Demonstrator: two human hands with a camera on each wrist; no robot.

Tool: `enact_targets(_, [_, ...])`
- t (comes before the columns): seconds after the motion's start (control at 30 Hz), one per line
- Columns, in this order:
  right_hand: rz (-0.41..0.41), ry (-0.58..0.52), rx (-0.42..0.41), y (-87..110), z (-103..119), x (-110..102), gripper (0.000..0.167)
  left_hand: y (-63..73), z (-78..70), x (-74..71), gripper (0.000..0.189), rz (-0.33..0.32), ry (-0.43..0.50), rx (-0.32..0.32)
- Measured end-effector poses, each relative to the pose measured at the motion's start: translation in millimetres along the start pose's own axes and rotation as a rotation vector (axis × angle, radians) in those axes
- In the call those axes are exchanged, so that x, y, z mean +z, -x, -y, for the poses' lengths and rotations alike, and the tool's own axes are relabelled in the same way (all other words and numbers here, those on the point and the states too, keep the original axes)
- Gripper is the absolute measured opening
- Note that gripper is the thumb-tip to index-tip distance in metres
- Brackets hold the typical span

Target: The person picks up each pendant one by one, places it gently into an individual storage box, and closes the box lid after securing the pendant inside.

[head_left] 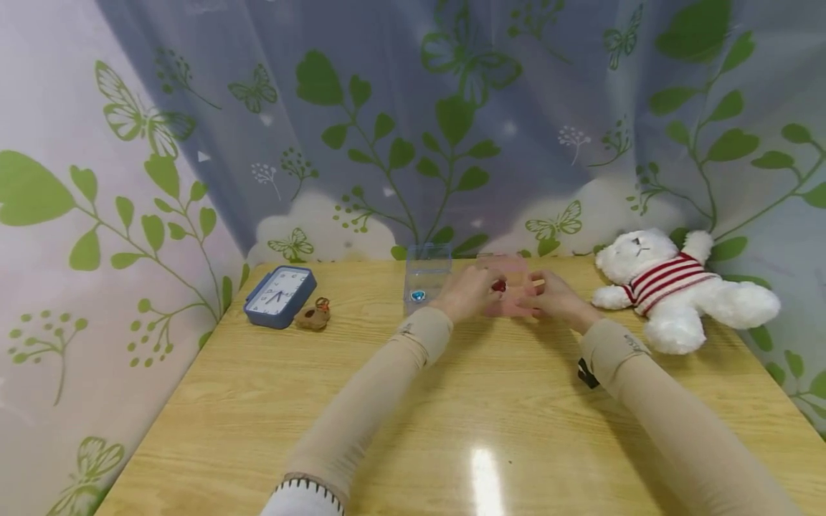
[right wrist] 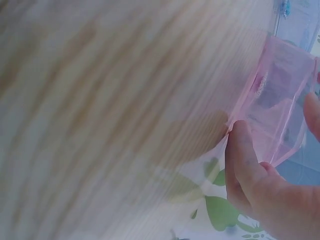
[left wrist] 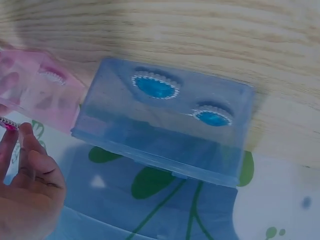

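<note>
My left hand [head_left: 474, 290] pinches a red-pink gem piece with a silver beaded edge [left wrist: 10, 124] between thumb and fingertips, over a clear pink box [head_left: 506, 266]. Another piece with a beaded silver edge [left wrist: 52, 76] lies inside the pink box. At the right side of that box, my right hand [head_left: 555, 297] grips its edge with the fingertips [right wrist: 240, 132]. Left of the pink box stands a clear blue box [left wrist: 165, 120] with its lid raised. Two blue gem pieces [left wrist: 156, 87] with silver beading lie in it.
A blue square clock [head_left: 279, 295] and a small brown toy [head_left: 314, 315] stand at the left of the wooden table [head_left: 413, 430]. On the right lies a white plush bear [head_left: 677, 287] in a striped sweater. Under the right wrist is a small black object [head_left: 587, 374].
</note>
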State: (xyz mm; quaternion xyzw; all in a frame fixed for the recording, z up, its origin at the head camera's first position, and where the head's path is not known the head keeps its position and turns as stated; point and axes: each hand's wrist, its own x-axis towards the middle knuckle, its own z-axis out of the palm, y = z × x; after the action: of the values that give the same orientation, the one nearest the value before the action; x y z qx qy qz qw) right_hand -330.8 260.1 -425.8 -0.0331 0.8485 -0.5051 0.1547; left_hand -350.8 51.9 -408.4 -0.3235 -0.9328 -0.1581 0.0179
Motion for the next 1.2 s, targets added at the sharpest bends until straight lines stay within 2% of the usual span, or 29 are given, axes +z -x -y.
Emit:
enact_targets(0.07, [0.002, 0.004, 0.007, 0.1, 1, 0, 0.079, -4.7, -1.8, 1.5, 0.036, -0.008, 0.067, 0.048])
enact_targets(0.13, [0.007, 0.006, 0.009, 0.0, 2, 0, 0.078, -8.8, -3.2, 3.1, 0.024, -0.019, 0.14, 0.106])
enact_targets(0.2, [0.013, 0.001, 0.007, -0.6, 2, 0, 0.078, -11.7, -5.0, 3.6, 0.014, -0.039, 0.167, 0.141])
enact_targets(0.3, [0.021, -0.011, -0.003, -1.2, 1, 0, 0.078, -14.3, -8.2, 3.7, 0.016, -0.052, 0.118, 0.124])
enact_targets(0.4, [0.023, -0.021, -0.011, -1.4, -1, 0, 0.077, -16.7, -11.3, 3.4, 0.019, -0.04, -0.001, 0.059])
enact_targets(0.53, [0.023, -0.021, -0.006, -1.1, -1, 0, 0.076, -22.5, -12.1, 4.7, 0.021, -0.016, -0.041, 0.035])
enact_targets(0.73, [0.016, -0.028, -0.003, 0.1, -1, -1, 0.077, -29.0, -11.3, 7.7, 0.015, 0.017, -0.046, 0.065])
enact_targets(0.9, [0.03, -0.044, -0.015, -0.5, -2, 0, 0.073, -31.3, -10.0, 12.5, 0.031, -0.006, -0.098, 0.074])
enact_targets(1.07, [0.032, -0.05, -0.019, -0.2, -3, 0, 0.073, -34.0, -11.7, 13.1, 0.036, -0.029, -0.13, 0.089])
enact_targets(1.2, [0.025, -0.05, -0.02, 0.8, -3, -2, 0.072, -34.7, -14.3, 10.5, 0.031, -0.005, -0.11, 0.078])
